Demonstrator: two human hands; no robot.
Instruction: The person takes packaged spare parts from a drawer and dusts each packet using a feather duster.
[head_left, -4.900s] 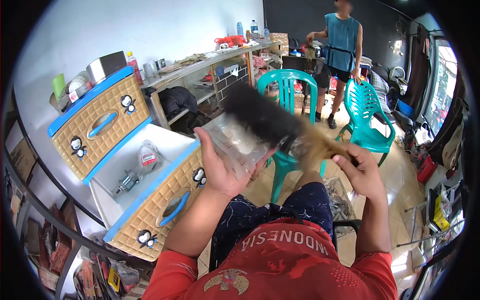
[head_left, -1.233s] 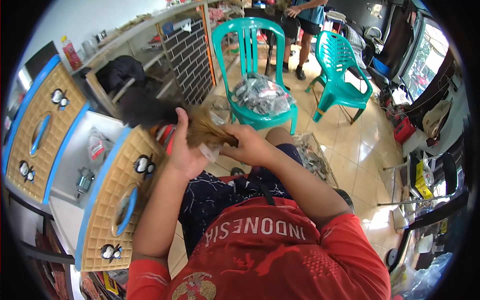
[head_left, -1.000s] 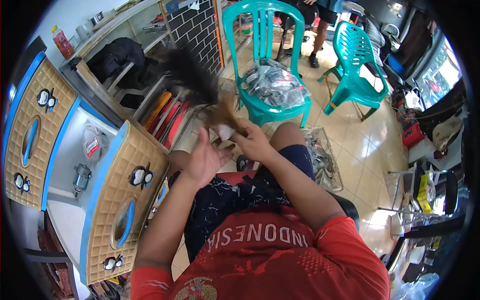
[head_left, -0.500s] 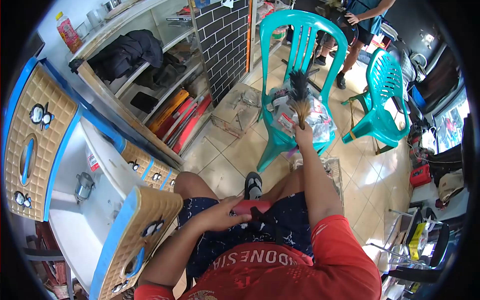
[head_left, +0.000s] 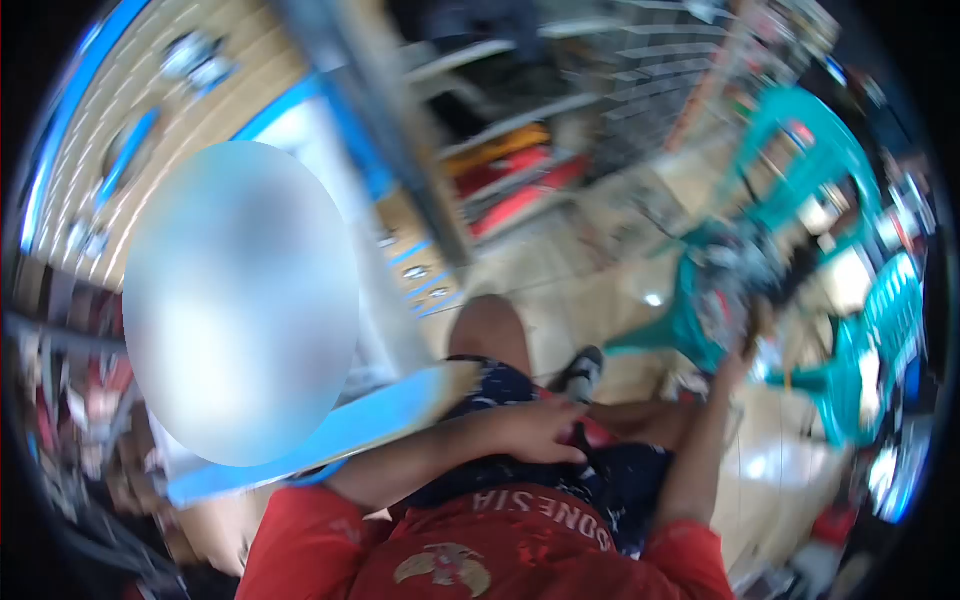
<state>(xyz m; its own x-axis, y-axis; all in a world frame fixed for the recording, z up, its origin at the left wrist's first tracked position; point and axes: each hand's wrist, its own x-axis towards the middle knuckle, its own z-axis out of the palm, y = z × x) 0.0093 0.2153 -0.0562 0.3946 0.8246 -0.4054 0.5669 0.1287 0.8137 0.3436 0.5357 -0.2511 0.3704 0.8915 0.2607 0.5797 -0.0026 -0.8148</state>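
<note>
Pretty smeary view, but going left to right (clock centred on the frame): there's a tan, waffle-patterned drawer unit (head_left: 255, 45) with blue trim at 10 o'clock. A pale blurred oval (head_left: 240, 300) covers the stuff at 9, so no clue what's in there. A blue-edged drawer front (head_left: 385, 420) sticks out around 7 to 8.

Up at 12 to 1 there's a shelf (head_left: 475, 50) with orange and red things (head_left: 525, 190) lower down. The left hand (head_left: 545, 430) lies over the dark shorts (head_left: 625, 480) at 5; can't tell if its fingers are spread or curled round anything. A dark shoe (head_left: 578, 375) is on the floor at 4.

Out at 3, a green chair (head_left: 690, 310) carries a clear plastic bag (head_left: 725, 265) of greyish bits. The right hand (head_left: 738, 365), just past 3, is closed on the feather duster (head_left: 763, 320), brown by the fist and blackish further out, angled up towards 2 to 3. It overlaps the chair; can't tell if it's touching. Another green chair (head_left: 890, 310) is furthest right, also around 3.
</note>
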